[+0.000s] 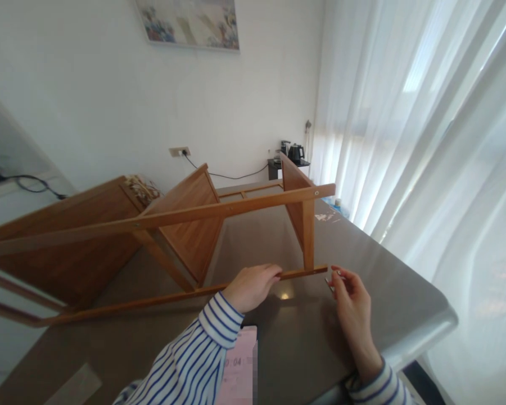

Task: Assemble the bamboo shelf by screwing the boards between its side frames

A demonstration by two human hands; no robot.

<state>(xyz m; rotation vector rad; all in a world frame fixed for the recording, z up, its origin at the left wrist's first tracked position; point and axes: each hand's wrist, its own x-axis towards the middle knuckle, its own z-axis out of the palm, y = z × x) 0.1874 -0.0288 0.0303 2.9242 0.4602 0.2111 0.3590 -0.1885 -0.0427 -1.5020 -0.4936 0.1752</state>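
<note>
A brown wooden shelf rack (231, 209) lies on its side across the grey table, with slatted shelf panels between its rails. My left hand (253, 286) is closed over the lower rail near its right end. Just right of that rail's tip is my right hand (353, 301), fingers pinched around a small, thin, silvery metal piece (329, 284). Its exact kind is too small to tell. The metal piece is close to the rail end; whether they touch, I cannot tell.
Partly under my left sleeve lies a phone (239, 365) with a pink screen. Small scattered bits (326, 216) lie on the table (388, 287) beyond the rack. A black kettle (296, 153) stands on a small cabinet by the wall. White curtains (405, 124) hang along the right.
</note>
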